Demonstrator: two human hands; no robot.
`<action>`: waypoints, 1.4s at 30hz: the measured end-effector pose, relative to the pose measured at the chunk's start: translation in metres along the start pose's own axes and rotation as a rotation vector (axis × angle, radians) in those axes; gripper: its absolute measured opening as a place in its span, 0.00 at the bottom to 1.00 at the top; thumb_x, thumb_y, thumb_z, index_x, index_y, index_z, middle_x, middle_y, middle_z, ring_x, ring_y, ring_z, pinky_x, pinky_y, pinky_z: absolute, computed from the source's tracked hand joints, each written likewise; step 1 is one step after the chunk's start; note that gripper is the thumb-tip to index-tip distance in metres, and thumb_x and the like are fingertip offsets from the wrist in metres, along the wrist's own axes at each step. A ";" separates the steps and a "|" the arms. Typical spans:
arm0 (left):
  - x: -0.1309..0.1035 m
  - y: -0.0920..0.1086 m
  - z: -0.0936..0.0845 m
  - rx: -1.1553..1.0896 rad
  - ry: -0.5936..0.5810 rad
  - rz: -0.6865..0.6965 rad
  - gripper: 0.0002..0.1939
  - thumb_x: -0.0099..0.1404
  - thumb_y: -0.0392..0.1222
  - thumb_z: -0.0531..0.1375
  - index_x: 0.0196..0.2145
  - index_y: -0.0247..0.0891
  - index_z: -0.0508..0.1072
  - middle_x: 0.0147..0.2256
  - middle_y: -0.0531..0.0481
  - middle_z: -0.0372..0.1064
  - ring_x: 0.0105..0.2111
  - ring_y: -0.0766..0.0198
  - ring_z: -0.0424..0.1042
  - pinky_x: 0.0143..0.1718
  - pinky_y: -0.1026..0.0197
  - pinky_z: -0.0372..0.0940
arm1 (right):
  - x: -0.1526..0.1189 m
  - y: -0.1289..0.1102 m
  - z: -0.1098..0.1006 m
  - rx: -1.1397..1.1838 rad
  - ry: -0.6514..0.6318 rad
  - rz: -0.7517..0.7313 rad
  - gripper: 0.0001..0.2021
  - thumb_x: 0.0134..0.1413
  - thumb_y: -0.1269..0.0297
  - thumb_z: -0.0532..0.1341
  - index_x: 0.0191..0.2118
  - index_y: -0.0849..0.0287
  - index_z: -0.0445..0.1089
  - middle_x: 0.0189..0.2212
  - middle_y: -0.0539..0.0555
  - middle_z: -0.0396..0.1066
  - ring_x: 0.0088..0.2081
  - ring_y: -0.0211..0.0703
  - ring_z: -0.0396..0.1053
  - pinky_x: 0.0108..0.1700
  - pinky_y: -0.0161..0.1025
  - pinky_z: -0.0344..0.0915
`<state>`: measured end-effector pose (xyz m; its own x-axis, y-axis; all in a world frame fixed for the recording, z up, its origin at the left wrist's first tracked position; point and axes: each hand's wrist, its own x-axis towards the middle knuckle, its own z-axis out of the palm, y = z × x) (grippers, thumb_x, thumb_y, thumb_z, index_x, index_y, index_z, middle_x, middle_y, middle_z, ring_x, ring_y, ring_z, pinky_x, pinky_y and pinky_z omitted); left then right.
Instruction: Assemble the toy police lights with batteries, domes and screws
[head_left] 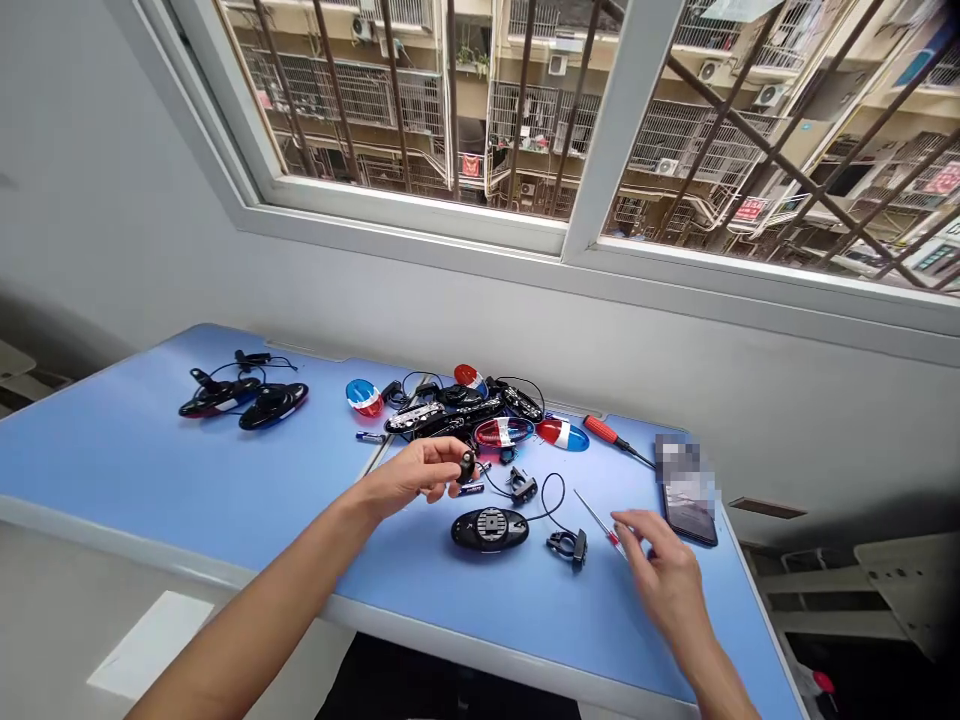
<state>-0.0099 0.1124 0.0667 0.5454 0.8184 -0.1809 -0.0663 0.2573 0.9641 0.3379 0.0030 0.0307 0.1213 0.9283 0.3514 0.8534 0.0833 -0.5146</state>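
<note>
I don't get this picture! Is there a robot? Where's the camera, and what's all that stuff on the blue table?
No robot here: these are one person's two bare hands. The camera is worn on that person's head, looking forward and down, so you see roughly what they see. The left hand holds a small black part. The right hand has its fingertips at a slim screwdriver; I can't tell whether it is gripped. On the blue table lie a black oval unit, a heap of black parts, some red-and-blue covers, a red-handled screwdriver and a phone.
</note>
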 end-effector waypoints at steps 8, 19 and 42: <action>-0.003 -0.034 -0.032 -0.392 -0.054 0.117 0.25 0.47 0.51 0.74 0.36 0.31 0.74 0.31 0.45 0.71 0.23 0.74 0.59 0.19 0.71 0.48 | 0.105 -0.036 0.024 -0.225 -0.446 -0.138 0.17 0.65 0.59 0.52 0.47 0.51 0.77 0.38 0.52 0.79 0.37 0.43 0.75 0.37 0.36 0.65; -0.008 -0.032 -0.053 -0.514 0.039 0.219 0.27 0.46 0.57 0.74 0.35 0.33 0.75 0.28 0.49 0.65 0.26 0.70 0.59 0.21 0.71 0.51 | 0.142 -0.055 0.068 -0.593 -0.636 -0.154 0.22 0.66 0.61 0.50 0.62 0.50 0.65 0.41 0.59 0.78 0.42 0.53 0.75 0.38 0.40 0.62; -0.003 -0.037 -0.041 -0.407 0.005 0.062 0.26 0.45 0.56 0.74 0.34 0.35 0.75 0.29 0.50 0.67 0.25 0.72 0.58 0.23 0.71 0.53 | 0.128 -0.040 0.054 -0.470 -0.698 -0.076 0.22 0.66 0.62 0.49 0.63 0.49 0.62 0.42 0.55 0.77 0.45 0.49 0.72 0.41 0.38 0.59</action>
<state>-0.0433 0.1213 0.0234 0.5261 0.8409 -0.1270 -0.4242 0.3890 0.8177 0.2919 0.1377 0.0536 -0.1542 0.9500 -0.2715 0.9874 0.1386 -0.0759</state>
